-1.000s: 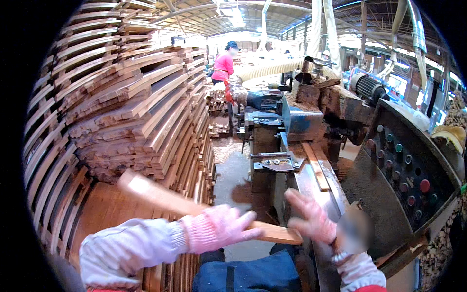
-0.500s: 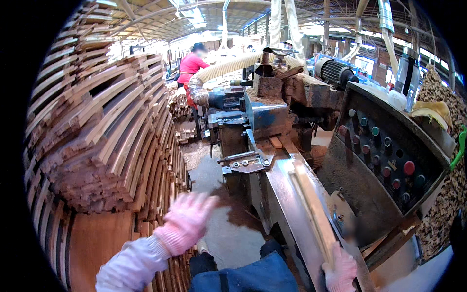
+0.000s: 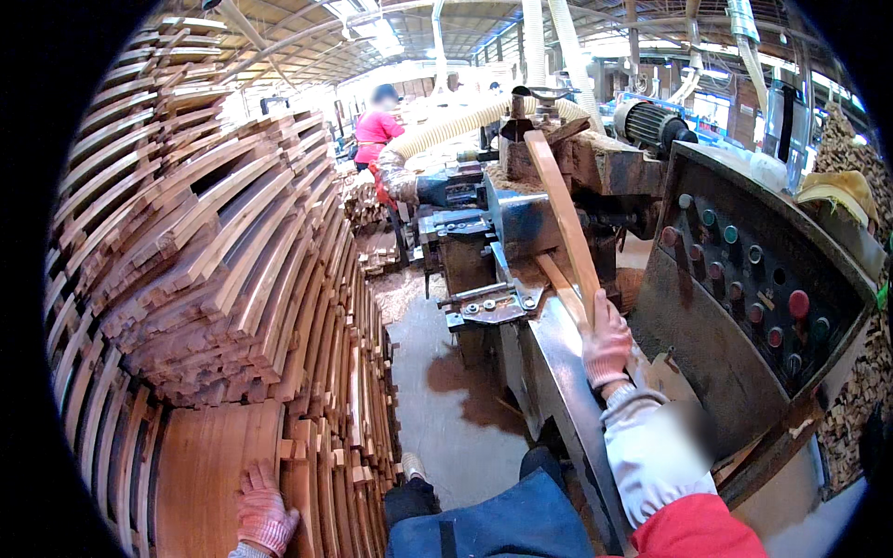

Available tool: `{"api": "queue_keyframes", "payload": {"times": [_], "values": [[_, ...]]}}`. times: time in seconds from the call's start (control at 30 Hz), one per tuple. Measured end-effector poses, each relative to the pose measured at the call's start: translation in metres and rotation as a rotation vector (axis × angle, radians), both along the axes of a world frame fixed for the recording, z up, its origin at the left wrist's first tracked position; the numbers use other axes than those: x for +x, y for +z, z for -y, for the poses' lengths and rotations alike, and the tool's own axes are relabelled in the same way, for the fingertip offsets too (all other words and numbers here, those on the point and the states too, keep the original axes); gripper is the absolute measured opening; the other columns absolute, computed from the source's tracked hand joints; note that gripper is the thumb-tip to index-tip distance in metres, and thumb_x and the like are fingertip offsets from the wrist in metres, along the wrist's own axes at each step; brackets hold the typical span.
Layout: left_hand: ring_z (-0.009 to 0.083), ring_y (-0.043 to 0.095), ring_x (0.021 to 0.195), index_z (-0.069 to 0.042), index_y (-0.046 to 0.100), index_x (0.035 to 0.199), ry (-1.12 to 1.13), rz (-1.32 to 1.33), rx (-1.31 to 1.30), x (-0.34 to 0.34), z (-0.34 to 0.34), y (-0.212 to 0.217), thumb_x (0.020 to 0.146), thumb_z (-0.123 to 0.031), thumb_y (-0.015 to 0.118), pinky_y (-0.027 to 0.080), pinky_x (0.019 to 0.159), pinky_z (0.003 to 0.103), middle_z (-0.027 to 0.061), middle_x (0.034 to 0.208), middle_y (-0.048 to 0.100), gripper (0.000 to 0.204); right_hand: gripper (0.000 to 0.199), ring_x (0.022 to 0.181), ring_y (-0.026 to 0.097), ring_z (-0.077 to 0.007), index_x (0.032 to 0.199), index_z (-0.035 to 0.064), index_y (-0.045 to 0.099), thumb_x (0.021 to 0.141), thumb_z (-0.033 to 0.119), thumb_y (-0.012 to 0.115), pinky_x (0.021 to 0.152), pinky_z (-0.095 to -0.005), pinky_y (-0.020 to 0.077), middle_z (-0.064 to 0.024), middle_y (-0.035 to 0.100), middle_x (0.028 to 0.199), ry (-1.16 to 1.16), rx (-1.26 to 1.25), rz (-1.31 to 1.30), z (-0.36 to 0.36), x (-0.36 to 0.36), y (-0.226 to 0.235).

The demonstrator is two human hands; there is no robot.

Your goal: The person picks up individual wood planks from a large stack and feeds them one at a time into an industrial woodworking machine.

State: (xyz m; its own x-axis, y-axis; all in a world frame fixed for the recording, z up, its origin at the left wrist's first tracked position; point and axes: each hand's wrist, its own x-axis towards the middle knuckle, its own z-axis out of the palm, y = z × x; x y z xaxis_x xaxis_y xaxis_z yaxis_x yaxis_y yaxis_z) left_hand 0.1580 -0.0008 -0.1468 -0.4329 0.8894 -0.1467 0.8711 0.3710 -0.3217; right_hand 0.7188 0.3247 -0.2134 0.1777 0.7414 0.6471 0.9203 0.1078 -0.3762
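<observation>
My right hand point(image 3: 606, 342), in a pinkish work glove, is closed around the near end of a wooden strip point(image 3: 563, 209). The strip slants up and away, its far end in front of the machine's top. Beneath it, a second wooden strip point(image 3: 558, 282) lies on the metal bed point(image 3: 556, 349) and runs toward the machine's blue-grey housing point(image 3: 521, 223). On the left, my gloved left hand point(image 3: 265, 511) rests flat with fingers spread on smooth reddish-brown wood point(image 3: 209, 465) in the stack, gripping nothing.
Tall stacks of curved wooden pieces point(image 3: 214, 270) fill the left side. A slanted control panel point(image 3: 744, 270) with coloured buttons stands right of the bed. A motor point(image 3: 651, 126) and a ribbed hose point(image 3: 456, 126) sit behind. A person in pink point(image 3: 375, 135) is farther back.
My right hand has moved forward along the bed and now holds a strip raised at a slant. My left hand has dropped from mid-air onto the wood at the left.
</observation>
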Motion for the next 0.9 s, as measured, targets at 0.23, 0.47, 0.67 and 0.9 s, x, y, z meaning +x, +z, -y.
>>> {"api": "queue_keyframes", "payload": {"times": [0.23,0.47,0.67,0.9], "values": [[0.0455,0.041,0.151,0.008,0.013,0.167,-0.062,-0.375,0.081,-0.097,0.021,-0.102,0.08,-0.037,0.082,0.041,0.12,0.052,0.0321,0.168,0.033,0.12,0.076,0.104,0.065,-0.0415,0.15,0.0013,0.055,0.08,0.018,0.08,0.089,-0.0504,0.0528,-0.0219,0.067,0.124,0.125,-0.2,0.221,0.226,0.016,0.004],[0.0418,0.055,0.139,0.004,0.015,0.168,-0.031,-0.213,0.083,-0.037,0.013,-0.03,0.072,-0.028,0.089,0.053,0.107,0.045,0.0283,0.16,0.045,0.126,0.052,0.103,0.066,-0.0398,0.139,0.0103,0.063,0.087,0.01,0.065,0.084,-0.0526,0.0528,-0.0157,0.067,0.12,0.101,-0.171,0.429,0.26,0.043,-0.003],[0.0436,0.068,0.111,0.001,0.028,0.162,-0.058,0.029,0.002,0.008,0.039,0.045,0.065,-0.023,0.091,0.058,0.091,0.049,0.0264,0.145,0.057,0.119,0.038,0.113,0.066,-0.0344,0.131,0.0151,0.066,0.093,0.013,0.059,0.093,-0.0463,0.0535,-0.0111,0.068,0.124,0.118,-0.299,0.466,0.126,0.027,0.005],[0.0306,0.072,0.093,-0.013,0.055,0.138,-0.94,-0.032,0.238,0.097,-0.022,0.114,0.089,-0.017,0.066,0.058,0.079,0.044,0.0139,0.125,0.065,0.051,0.038,0.116,0.067,-0.0353,0.134,0.0151,0.067,0.098,0.017,0.058,0.098,-0.0473,0.054,-0.0124,0.07,0.129,0.07,-0.154,0.395,0.027,0.015,-0.003]]}}
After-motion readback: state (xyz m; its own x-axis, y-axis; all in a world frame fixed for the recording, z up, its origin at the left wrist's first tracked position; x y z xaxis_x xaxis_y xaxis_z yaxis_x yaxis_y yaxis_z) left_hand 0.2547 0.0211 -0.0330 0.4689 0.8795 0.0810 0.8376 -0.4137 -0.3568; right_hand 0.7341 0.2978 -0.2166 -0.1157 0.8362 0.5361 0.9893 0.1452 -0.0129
